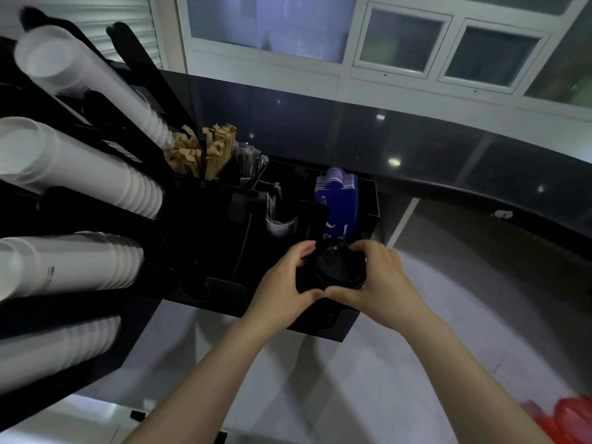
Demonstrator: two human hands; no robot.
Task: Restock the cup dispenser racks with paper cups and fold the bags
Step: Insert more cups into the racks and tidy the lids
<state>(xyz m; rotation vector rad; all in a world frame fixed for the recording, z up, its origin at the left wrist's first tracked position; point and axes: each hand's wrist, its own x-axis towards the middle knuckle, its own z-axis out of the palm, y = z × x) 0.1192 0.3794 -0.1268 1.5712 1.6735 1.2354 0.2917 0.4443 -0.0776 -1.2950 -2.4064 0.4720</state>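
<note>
White paper cups (pixel 80 174) in black rack tubes; both hands' fingers (pixel 365 248) curled round black lids (pixel 339 267) (stacked).

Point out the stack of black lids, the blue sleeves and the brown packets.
stack of black lids (pixel 340 268): head view, top lid's centre, between both hands.
blue sleeves (pixel 338 200): head view, front sleeve's face.
brown packets (pixel 217 145): head view, middle of the right bunch.
</note>
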